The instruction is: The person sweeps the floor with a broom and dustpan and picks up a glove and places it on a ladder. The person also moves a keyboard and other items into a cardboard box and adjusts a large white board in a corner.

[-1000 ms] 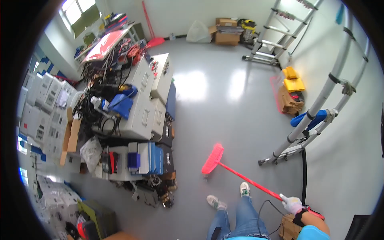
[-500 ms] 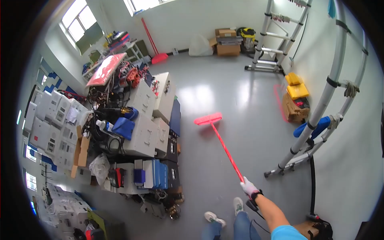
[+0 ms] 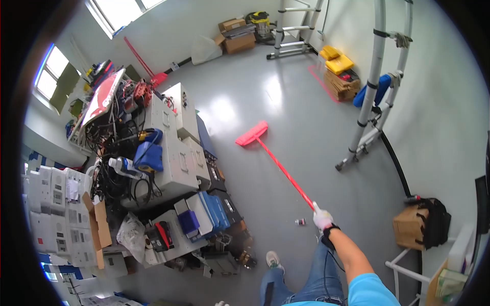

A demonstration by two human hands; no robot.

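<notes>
My right hand (image 3: 322,218), in a white glove, is wrapped round the upper end of a red broom (image 3: 286,173). The handle slants away to the left, and the pink broom head (image 3: 252,133) is down on the grey floor. Close to my right hand, a small dark-and-white cylinder (image 3: 300,222) lies on the floor, apart from the broom. Only a white gloved bit of my left hand (image 3: 222,304) shows at the lower edge; its fingers are too cut off to read.
Left of the broom stand metal cabinets (image 3: 178,163) heaped with cables, tools and a blue case (image 3: 149,156). A telescopic ladder (image 3: 371,86) leans at the right wall, near a cardboard box with yellow packs (image 3: 341,76). A dark backpack (image 3: 436,219) and brown box lie at right.
My view has turned to the right, and my body has moved forward. The broom stays in my right hand, its head now tilted differently. The small cylinder and a bit of my left glove have appeared.
</notes>
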